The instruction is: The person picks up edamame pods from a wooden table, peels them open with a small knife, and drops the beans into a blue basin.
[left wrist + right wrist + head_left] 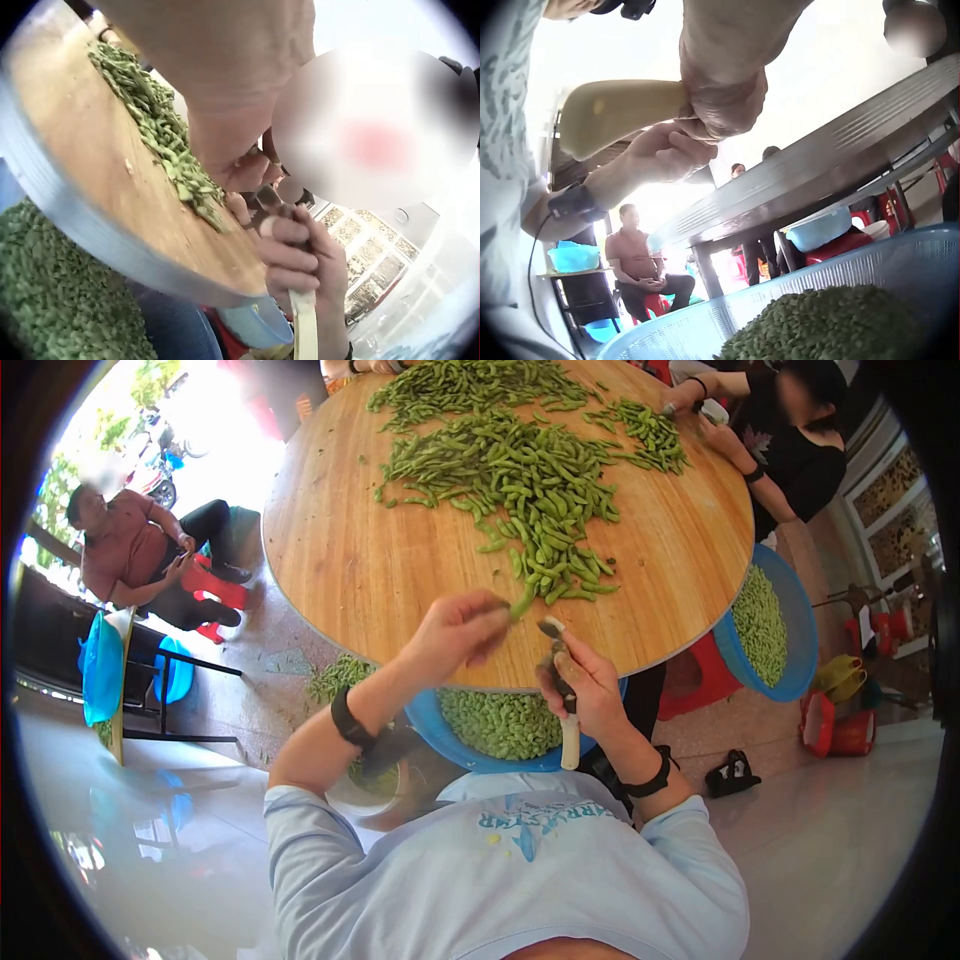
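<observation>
The left hand (pixel 462 632) pinches a green pod (pixel 521 603) above the near edge of the round wooden table (pixel 350 570). Close by on its right, the right hand (pixel 590 685) grips a tool with a pale handle (pixel 570 743), the handle pointing down toward the body. In the left wrist view the right hand (pixel 307 259) has its fingers curled round the pale handle (pixel 305 322). From the right wrist view, the handle (pixel 622 112) sticks out of the right hand (pixel 724 97), with the left hand (pixel 671 154) beside it. A heap of pods (pixel 540 490) covers the table's middle.
Below the table edge, a blue basket (pixel 425 725) holds shelled beans (pixel 500 722). Another blue basket (pixel 803 650) of beans stands at the right. One person (pixel 800 450) sits at the table's far right; another (pixel 135 545) sits at the left. A red stool (pixel 700 678) is under the table's right side.
</observation>
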Available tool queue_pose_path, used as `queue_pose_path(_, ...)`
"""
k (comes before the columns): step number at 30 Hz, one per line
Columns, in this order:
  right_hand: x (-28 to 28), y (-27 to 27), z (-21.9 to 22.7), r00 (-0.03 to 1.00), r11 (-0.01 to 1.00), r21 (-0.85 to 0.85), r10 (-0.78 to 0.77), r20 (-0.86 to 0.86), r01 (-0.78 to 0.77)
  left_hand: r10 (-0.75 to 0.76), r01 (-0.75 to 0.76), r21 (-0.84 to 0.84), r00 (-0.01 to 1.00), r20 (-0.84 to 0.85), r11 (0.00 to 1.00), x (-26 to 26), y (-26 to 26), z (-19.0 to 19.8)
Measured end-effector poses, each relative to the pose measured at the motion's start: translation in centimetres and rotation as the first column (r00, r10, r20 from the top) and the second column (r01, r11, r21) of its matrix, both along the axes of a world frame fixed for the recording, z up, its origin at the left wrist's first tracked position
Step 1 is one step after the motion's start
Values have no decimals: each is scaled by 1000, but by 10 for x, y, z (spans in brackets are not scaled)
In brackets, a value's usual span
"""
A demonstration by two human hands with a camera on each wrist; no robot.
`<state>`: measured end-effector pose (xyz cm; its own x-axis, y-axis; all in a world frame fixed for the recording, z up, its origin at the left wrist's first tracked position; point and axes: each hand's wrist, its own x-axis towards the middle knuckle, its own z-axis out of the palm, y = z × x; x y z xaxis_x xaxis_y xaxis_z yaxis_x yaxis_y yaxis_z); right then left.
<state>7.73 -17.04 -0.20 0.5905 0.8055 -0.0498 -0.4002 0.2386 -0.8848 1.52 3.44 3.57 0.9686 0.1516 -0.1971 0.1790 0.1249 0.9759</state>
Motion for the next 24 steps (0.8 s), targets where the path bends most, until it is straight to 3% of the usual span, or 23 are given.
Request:
queue_pose_path(1, -2, 0, 1, 1000, 1000, -8, -9, -5, 9, -54, 57, -123, 998, 30, 991, -5, -9, -2)
queue_pose_path(3, -4, 1, 3, 975, 991, 106, 96, -199, -76, -78, 75, -196, 997, -8, 978, -11, -17, -9)
queue_pose_path(4, -4, 0, 2, 975, 992, 102, 93, -202, -74, -95, 81, -260, 995, -40, 962, -13, -20, -12)
queue_pose_path(8, -4, -3, 0, 935, 978, 152, 181, -304, -140, -61, 49, -326, 998, -27, 944, -16, -25, -24)
queue_pose_path(13, -6, -3, 0, 955, 982, 131, 164, -248, -135, -43, 41, -263, 999, -3, 964, -16, -28, -23)
queue_pose_path(16, -10, 0, -2, 932, 984, 155, 141, -333, -93, 13, -2, -194, 998, 58, 981, -18, -34, -32)
queue_pose_path(20, -13, 4, -8, 978, 996, 88, 27, -206, -9, 91, -80, -72, 983, 159, 994, -19, -39, -43)
queue_pose_path(21, -13, 4, -9, 986, 996, 90, 11, -164, 3, 93, -82, -72, 983, 161, 994, -19, -36, -44)
queue_pose_path(22, -13, 3, -7, 987, 996, 89, 12, -163, 3, 49, -27, -182, 992, 118, 983, -20, -31, -45)
queue_pose_path(23, -11, 0, -5, 967, 991, 122, 76, -245, -47, 0, 24, -292, 997, 80, 956, -20, -28, -45)
queue_pose_path(24, -9, -2, -4, 936, 983, 160, 142, -323, -94, 0, 23, -292, 997, 80, 956, -20, -26, -45)
